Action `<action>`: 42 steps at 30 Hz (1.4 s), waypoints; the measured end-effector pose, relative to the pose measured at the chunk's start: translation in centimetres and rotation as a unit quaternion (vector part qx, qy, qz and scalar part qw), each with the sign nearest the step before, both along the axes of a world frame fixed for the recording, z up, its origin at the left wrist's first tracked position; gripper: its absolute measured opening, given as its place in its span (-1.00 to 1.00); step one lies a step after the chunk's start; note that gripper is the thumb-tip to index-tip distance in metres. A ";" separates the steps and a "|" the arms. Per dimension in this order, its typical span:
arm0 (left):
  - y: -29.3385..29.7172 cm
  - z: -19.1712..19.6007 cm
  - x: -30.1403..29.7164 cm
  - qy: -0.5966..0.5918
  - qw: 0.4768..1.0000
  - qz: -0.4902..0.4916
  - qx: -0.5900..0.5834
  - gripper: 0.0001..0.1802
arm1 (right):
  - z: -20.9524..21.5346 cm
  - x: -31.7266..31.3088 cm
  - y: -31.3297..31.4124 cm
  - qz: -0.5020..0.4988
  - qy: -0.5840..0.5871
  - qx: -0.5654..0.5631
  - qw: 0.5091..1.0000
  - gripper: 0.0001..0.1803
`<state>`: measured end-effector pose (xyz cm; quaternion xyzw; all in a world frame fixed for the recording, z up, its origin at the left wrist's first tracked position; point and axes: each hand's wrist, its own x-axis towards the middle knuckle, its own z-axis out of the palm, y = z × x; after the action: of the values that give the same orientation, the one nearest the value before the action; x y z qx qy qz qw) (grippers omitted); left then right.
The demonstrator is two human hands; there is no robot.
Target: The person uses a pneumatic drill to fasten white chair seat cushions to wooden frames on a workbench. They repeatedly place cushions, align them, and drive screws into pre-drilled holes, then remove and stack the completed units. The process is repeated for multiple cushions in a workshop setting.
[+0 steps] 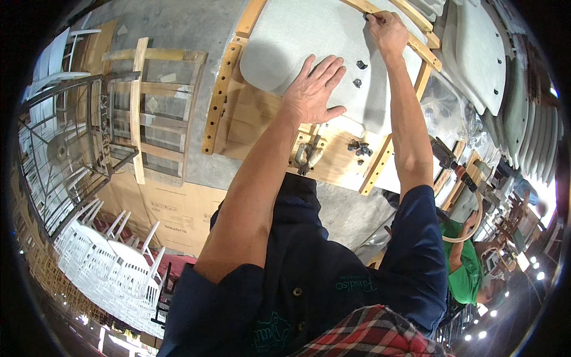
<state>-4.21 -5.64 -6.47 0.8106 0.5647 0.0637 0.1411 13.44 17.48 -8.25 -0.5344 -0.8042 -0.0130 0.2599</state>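
A light grey, cloth-like rounded panel lies in a wooden jig with rows of holes along its rails. My left hand rests on the panel near its close edge, fingers spread and flat. At the panel's far right my right hand pinches a small black part against or just above the surface. Between the hands, two similar black pieces stand on the panel. Nearer me, a small heap of black pieces sits on the wooden board beside a metal clamp.
More grey panels are stacked at the right, some with black pieces on them. A power tool with a hose lies below them. A person in green is further right. Wooden slats and white chairs stand left.
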 end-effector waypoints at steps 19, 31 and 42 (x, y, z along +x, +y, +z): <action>0.0 -0.1 0.1 -0.022 1.000 0.009 0.021 0.07 | 2.4 3.3 -4.4 -0.067 0.160 -0.220 0.960 -0.65; 0.2 -0.1 -0.2 -0.056 0.998 0.006 0.024 0.04 | 3.1 3.1 -12.1 -0.074 0.203 -0.317 0.924 -0.71; 0.2 0.5 -0.1 -0.001 1.000 -0.003 0.011 0.06 | 2.5 11.7 -3.2 -0.041 -0.071 0.012 0.997 -0.85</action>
<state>-4.29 -5.44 -5.92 0.8140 0.5610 0.0706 0.1330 25.15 14.23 -5.78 -0.5617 -0.7977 -0.0714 0.2074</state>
